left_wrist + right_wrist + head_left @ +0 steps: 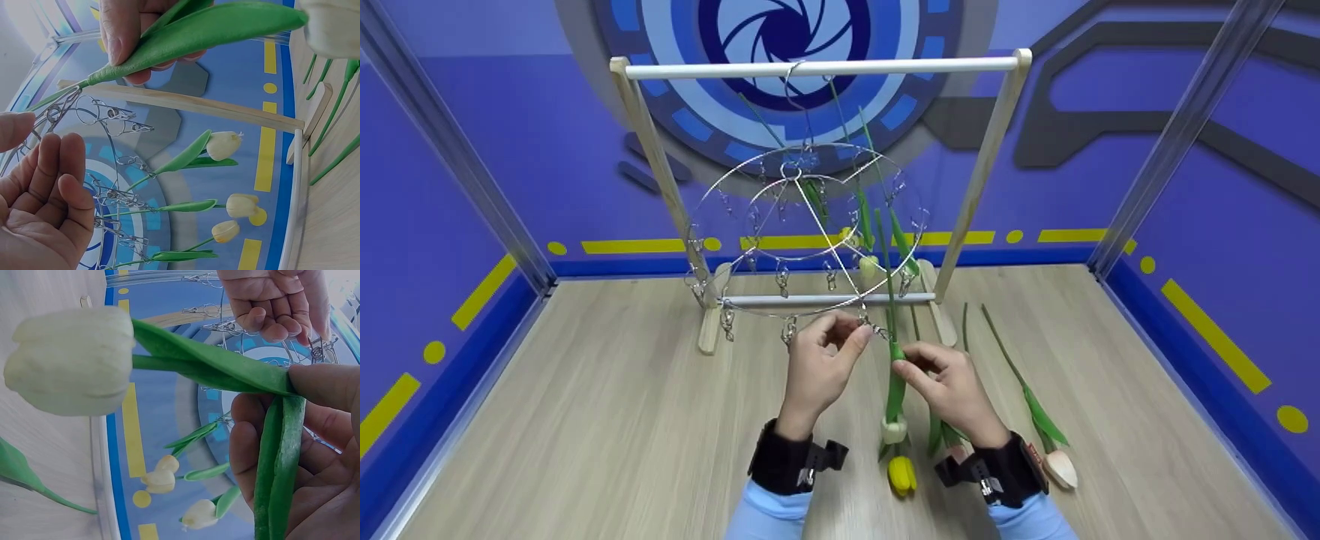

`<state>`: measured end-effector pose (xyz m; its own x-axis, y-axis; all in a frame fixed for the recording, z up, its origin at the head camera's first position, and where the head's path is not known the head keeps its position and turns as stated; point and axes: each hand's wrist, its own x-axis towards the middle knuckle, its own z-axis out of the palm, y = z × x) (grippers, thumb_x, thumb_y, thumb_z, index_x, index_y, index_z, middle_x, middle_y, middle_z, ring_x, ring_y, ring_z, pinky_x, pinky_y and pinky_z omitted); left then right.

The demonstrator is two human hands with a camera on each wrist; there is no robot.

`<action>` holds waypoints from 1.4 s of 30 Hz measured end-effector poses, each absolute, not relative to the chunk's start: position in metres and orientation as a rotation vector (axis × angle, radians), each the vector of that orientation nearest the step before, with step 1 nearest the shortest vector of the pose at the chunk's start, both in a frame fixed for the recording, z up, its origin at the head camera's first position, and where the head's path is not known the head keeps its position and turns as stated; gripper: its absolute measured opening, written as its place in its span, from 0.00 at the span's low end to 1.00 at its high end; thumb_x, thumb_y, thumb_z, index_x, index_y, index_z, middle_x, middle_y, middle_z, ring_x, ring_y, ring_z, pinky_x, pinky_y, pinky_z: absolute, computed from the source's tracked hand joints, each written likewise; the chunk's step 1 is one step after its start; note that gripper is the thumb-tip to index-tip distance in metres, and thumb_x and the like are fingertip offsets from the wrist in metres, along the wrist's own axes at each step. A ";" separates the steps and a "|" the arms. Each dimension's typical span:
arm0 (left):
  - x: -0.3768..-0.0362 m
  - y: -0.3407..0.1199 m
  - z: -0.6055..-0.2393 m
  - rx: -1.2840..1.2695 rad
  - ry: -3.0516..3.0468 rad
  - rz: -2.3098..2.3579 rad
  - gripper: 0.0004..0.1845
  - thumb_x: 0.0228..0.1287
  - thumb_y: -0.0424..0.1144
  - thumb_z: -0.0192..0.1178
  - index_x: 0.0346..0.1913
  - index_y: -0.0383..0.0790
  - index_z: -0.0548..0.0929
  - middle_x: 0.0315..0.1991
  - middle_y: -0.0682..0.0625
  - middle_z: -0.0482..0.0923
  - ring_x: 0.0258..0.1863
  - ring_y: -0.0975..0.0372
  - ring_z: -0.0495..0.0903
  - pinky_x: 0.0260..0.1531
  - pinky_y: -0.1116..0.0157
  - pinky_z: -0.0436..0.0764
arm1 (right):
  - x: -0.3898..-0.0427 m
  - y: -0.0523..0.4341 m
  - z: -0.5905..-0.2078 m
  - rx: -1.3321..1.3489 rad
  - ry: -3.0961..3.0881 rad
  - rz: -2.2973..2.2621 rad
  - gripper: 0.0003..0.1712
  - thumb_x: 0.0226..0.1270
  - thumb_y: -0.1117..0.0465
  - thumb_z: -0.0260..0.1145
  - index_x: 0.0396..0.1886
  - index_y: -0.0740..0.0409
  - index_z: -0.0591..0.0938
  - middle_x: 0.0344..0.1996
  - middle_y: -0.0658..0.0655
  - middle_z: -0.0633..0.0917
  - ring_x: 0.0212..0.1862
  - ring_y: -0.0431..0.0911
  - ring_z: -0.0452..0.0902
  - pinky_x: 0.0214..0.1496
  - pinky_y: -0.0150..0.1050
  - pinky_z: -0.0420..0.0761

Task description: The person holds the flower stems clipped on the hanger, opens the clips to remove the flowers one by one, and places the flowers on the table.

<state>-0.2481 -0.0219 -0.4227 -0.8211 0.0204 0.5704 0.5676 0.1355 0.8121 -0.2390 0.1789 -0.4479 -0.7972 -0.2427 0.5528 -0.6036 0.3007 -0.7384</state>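
Note:
A round wire clip hanger (802, 225) hangs from a wooden rack (817, 69), with a few tulips clipped on it head down. My left hand (819, 367) pinches a metal clip (864, 324) on the hanger's near rim (53, 115). My right hand (949, 386) grips the green stem and leaf of a white tulip (894, 429) just right of that clip; its stem tip reaches the clip. The white bloom (70, 360) hangs down below my hand, the leaf (202, 34) runs between my fingers.
On the wooden table (585, 420) lie a yellow tulip (901, 474) between my wrists and a pink-white tulip (1057, 465) to the right, with more stems beside my right hand. Blue walls and metal posts (1177, 127) enclose the table.

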 end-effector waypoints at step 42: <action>-0.249 -0.022 -0.424 -0.509 -2.017 -1.796 0.07 0.72 0.37 0.65 0.43 0.35 0.85 0.33 0.47 0.83 0.31 0.62 0.80 0.32 0.68 0.77 | -0.239 0.184 -0.447 0.753 -2.246 1.487 0.04 0.70 0.69 0.69 0.39 0.59 0.88 0.28 0.50 0.86 0.28 0.37 0.74 0.28 0.33 0.74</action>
